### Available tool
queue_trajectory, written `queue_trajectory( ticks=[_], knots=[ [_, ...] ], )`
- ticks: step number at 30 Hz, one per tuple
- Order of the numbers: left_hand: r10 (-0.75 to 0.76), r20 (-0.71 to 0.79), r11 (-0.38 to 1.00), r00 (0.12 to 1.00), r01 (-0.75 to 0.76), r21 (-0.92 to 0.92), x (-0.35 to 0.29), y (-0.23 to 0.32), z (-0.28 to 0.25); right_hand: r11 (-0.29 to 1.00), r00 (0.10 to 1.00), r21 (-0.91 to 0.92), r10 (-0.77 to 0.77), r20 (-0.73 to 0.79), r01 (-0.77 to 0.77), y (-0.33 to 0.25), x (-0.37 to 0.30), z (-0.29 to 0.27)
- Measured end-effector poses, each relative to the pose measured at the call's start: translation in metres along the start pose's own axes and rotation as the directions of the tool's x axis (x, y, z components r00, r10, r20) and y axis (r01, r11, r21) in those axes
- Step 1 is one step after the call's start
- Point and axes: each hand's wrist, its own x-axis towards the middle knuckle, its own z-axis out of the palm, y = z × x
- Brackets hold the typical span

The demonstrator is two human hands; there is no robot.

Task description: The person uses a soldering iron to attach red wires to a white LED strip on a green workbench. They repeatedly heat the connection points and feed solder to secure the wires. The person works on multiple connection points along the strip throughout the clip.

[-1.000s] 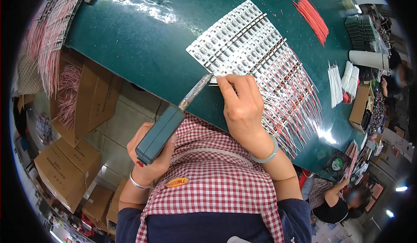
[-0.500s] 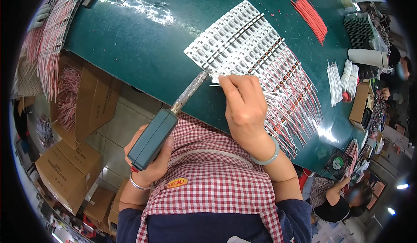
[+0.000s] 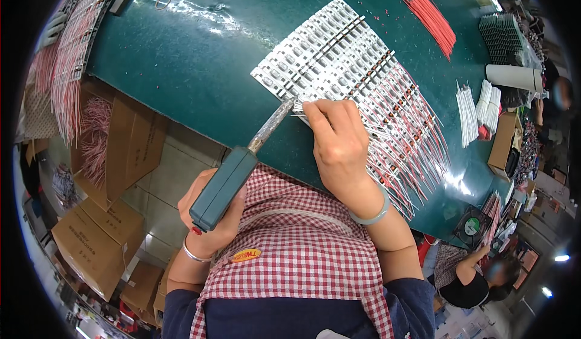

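We noted that, against the frame half a second earlier, the dark-green, box-bodied hand tool (image 3: 224, 189) had swung toward the table, its mottled metal barrel ending closer to the right hand (image 3: 340, 146); we judged both hands to be working one spot. The left hand (image 3: 225, 226) was wrapped around the tool's smooth casing. The right hand's thumb and index finger seemed pinched on thin white wires (image 3: 298, 115), though the thumb was mostly hidden. The rigid white panel of small repeated boards (image 3: 321, 48) lay tilted on the glossy green tabletop (image 3: 181, 82), its near edge at the barrel tip. Limp red-and-white leads (image 3: 417, 136) fanned from its right side.
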Motion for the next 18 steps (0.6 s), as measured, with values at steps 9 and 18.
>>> queue_trajectory(
  ticks=[9,18],
  knots=[
    [0.075,0.0,0.996,0.997,-0.075,0.047,0.011,0.006,-0.001,1.0,1.0,0.001,0.004,0.002,-0.004,0.001,0.0,0.001],
    [-0.095,-0.008,0.995,0.995,0.094,-0.044,-0.012,-0.007,0.0,1.0,1.0,-0.022,0.005,0.008,-0.005,0.002,-0.001,0.0]
  ],
)
